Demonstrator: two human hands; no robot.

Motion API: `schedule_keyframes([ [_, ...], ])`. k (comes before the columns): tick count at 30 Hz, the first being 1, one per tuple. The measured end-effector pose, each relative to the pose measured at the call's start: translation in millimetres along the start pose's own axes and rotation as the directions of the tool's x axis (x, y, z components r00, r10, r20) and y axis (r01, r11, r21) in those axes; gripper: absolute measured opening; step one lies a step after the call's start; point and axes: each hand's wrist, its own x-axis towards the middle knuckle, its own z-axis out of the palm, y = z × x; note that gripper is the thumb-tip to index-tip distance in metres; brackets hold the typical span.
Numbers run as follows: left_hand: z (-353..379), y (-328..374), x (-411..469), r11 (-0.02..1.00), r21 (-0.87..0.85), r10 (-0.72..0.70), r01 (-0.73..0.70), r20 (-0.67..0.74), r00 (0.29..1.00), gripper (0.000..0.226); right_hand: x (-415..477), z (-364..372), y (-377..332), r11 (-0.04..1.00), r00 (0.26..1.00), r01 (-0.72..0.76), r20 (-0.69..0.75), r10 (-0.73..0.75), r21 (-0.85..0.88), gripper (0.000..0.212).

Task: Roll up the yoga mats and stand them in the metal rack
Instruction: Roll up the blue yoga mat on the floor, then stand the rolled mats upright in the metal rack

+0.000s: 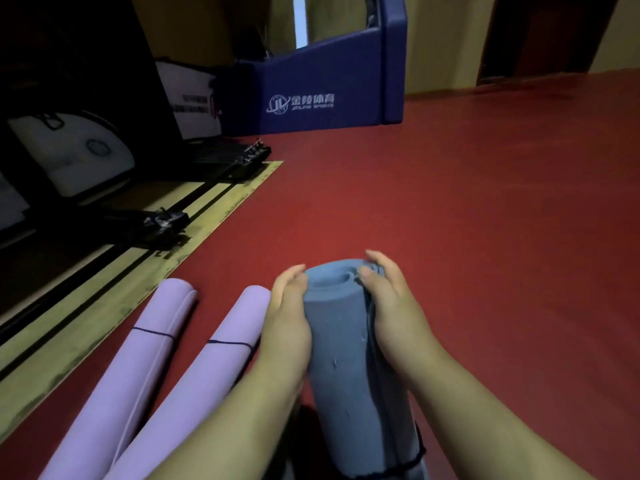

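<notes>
We take the grey-blue rolled foam yoga mat (346, 341) as the reference. It points away from the camera, with its spiral end face at the far end. We cannot tell whether it rests on the matt red floor (485, 237) or is lifted clear of it.

The left hand (289, 313) cups the left side of the mat's far end, its fingers bent round the roll. The right hand (391, 306) grasps the right side of the same end, with the thumb on the end face and the fingers curled over the outer edge. The roll is clamped between both hands.

Just left of the mat, behind the left forearm, lies the first lilac rolled yoga mat (207, 375). The second lilac rolled yoga mat (145, 358) lies beside it, further left. A thin dark thread is tied round each.

Further left of the mat runs a worn yellowish floor strip (104, 306). Well beyond the mat's far end stands a dark blue padded block with a white logo (322, 88).
</notes>
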Motion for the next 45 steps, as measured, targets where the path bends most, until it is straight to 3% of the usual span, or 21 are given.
schedule_keyframes([
  [4, -28, 51, -9, 0.993, 0.032, -0.108, 0.11, -0.079, 0.991, 0.032, -1, 28, -52, 0.989, 0.992, -0.115, 0.036, 0.119, -0.096, 0.015],
  [6, -40, 110, -11, 0.99, 0.021, -0.136, 0.14, -0.12, 0.983, 0.019, -2, 42, -111, 0.981, 0.986, -0.147, 0.066, 0.156, -0.127, 0.014],
  [9, -63, 231, -5, 0.987, 0.032, -0.152, 0.158, -0.145, 0.978, 0.021, 5, 68, -234, 0.979, 0.981, -0.163, 0.085, 0.174, -0.121, 0.016],
  [15, -117, 501, -40, 0.997, 0.07, -0.035, 0.046, -0.14, 0.99, 0.018, -14, 112, -493, 0.992, 0.969, -0.12, 0.211, 0.127, -0.047, 0.017],
  [19, -153, 598, -69, 0.991, 0.134, 0.05, -0.025, -0.182, 0.982, 0.038, -45, 141, -585, 0.997, 0.958, -0.067, 0.281, 0.055, 0.033, 0.018],
  [24, -185, 636, -105, 0.98, 0.173, 0.145, -0.099, -0.281, 0.949, 0.019, -76, 168, -616, 0.994, 0.897, -0.053, 0.443, 0.005, 0.095, 0.022],
  [32, -200, 664, -176, 0.969, 0.22, 0.214, -0.117, -0.494, 0.842, 0.032, -117, 172, -651, 0.989, 0.752, -0.051, 0.657, -0.051, 0.136, 0.033],
  [34, -207, 671, -193, 0.965, 0.232, 0.237, -0.123, -0.567, 0.789, 0.032, -125, 181, -660, 0.983, 0.702, -0.057, 0.707, -0.085, 0.175, 0.038],
  [36, -215, 680, -215, 0.966, 0.228, 0.241, -0.12, -0.635, 0.734, 0.031, -140, 194, -670, 0.974, 0.662, -0.084, 0.742, -0.104, 0.211, 0.022],
  [39, -231, 694, -250, 0.97, 0.218, 0.235, -0.107, -0.724, 0.649, 0.019, -170, 214, -686, 0.966, 0.584, -0.111, 0.802, -0.128, 0.235, 0.018],
  [45, -281, 712, -309, 0.967, 0.238, 0.25, -0.089, -0.824, 0.509, 0.032, -236, 262, -706, 0.948, 0.454, -0.169, 0.875, -0.169, 0.27, 0.024],
])
